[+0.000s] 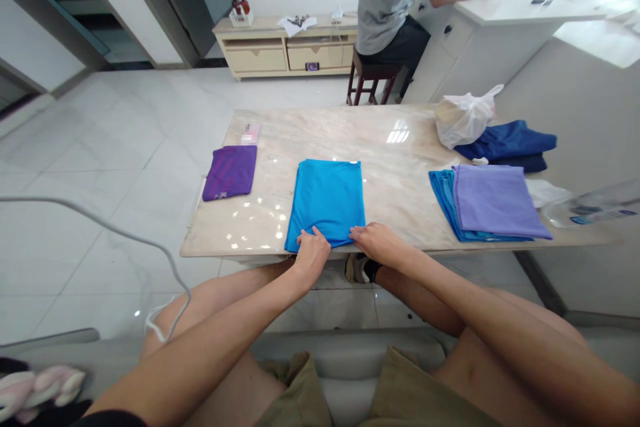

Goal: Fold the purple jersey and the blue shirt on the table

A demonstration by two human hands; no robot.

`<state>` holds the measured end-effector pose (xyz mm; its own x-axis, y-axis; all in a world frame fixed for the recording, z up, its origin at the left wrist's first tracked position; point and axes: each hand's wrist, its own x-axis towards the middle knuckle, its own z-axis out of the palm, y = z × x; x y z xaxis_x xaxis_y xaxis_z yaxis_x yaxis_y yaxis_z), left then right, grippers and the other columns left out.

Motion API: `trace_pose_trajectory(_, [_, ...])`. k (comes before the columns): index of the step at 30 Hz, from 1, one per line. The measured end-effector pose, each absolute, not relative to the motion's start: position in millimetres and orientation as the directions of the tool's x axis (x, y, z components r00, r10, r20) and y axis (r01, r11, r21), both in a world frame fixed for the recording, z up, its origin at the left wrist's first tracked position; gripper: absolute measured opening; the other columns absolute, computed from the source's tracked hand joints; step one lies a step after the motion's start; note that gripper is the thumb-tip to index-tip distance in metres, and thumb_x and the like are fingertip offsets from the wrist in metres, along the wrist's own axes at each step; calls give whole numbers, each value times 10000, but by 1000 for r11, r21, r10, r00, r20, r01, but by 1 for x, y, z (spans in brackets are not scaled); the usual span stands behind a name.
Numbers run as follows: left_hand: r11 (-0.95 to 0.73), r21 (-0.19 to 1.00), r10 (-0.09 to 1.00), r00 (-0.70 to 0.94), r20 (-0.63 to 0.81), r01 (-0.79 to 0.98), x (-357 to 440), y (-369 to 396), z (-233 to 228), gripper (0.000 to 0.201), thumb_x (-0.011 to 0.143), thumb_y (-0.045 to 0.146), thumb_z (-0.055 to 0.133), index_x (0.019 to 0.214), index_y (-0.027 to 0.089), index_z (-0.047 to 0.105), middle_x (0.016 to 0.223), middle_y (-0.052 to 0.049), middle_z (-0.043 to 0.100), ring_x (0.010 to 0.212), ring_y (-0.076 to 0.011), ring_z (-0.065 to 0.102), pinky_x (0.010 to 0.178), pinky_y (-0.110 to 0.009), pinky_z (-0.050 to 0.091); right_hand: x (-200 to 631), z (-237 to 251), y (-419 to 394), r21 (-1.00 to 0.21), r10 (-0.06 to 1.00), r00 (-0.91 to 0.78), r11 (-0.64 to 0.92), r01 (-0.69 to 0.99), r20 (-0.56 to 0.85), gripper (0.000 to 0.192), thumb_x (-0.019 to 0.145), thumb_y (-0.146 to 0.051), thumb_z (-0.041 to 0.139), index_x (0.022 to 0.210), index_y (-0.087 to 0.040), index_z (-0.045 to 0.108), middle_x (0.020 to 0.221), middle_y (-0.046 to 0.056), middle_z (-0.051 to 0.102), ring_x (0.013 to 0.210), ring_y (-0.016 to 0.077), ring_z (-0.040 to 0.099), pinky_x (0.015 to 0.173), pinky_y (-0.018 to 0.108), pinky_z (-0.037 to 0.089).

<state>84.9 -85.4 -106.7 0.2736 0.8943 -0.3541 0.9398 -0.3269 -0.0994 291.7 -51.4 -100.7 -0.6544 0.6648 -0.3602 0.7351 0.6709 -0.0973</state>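
A folded bright blue cloth (329, 193) lies near the front edge of the table. Spread fingers of my left hand (313, 255) rest on its near edge, left of the middle. At the near right corner, my right hand (379, 241) has its fingertips closed on the cloth, the thumb partly hidden. To the left is a folded purple cloth (230, 172) with a faint print. On the right, a folded lavender cloth (500, 200) lies over folded blue cloths (443, 190).
The marble-look table (400, 207) also bears a white plastic bag (466, 117), dark blue fabric (515, 140), a clear bottle (595, 205) and a small pink-white packet (251, 134). A person (395, 0) sits on a stool (373, 73) beyond. A grey cable (110, 225) hangs at left.
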Motion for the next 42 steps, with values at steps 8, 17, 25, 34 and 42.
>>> trace_pose_trajectory(8, [-404, 28, 815, 374, -444, 914, 80, -66, -87, 316, 1050, 99, 603, 1281, -8, 790, 1131, -318, 806, 1052, -389, 818, 800, -403, 594, 304, -82, -26, -314, 752, -542, 447, 837, -375, 297, 1141, -238, 515, 1303, -171, 754, 1204, 147, 825, 1111, 294, 775, 904, 312, 501])
trace_pose_trajectory(17, [-420, 48, 817, 401, -415, 906, 49, -31, -67, 303, 1019, 114, 582, 1232, 137, 796, 1274, -221, 781, 1164, -372, 777, 902, -399, 577, 336, -86, 2, -639, 807, -537, 280, 716, -247, 262, 1097, -306, 521, 1019, -195, 745, 1108, 104, 814, 1006, 258, 716, 923, 316, 511])
trace_pose_trajectory(25, [-280, 299, 882, 367, -295, 912, 13, 4, -59, 312, 940, 191, 676, 1223, 228, 804, 1245, -137, 820, 1136, -339, 766, 929, -362, 555, 345, -80, 13, -758, 893, -442, 235, 608, -78, 415, 1038, -559, 538, 938, -200, 722, 951, 79, 773, 876, 246, 661, 845, 347, 495])
trace_pose_trajectory(34, [-123, 646, 958, 260, -121, 753, -6, 25, -61, 217, 882, 376, 797, 759, 214, 724, 795, -60, 759, 862, -258, 708, 813, -322, 530, 346, -82, 19, -780, 975, -217, 94, 619, -55, 700, 921, -884, 536, 800, -204, 655, 795, 53, 670, 778, 213, 553, 742, 344, 441])
trace_pose_trajectory(42, [198, 766, 538, 585, -607, 612, -10, 12, -56, 517, 694, 639, 912, 656, 216, 617, 677, -2, 653, 687, -200, 680, 675, -301, 574, 358, -70, 11, -745, 675, -480, -157, 648, -560, 739, 728, -930, 758, 733, -199, 651, 692, 10, 568, 723, 182, 515, 691, 335, 476])
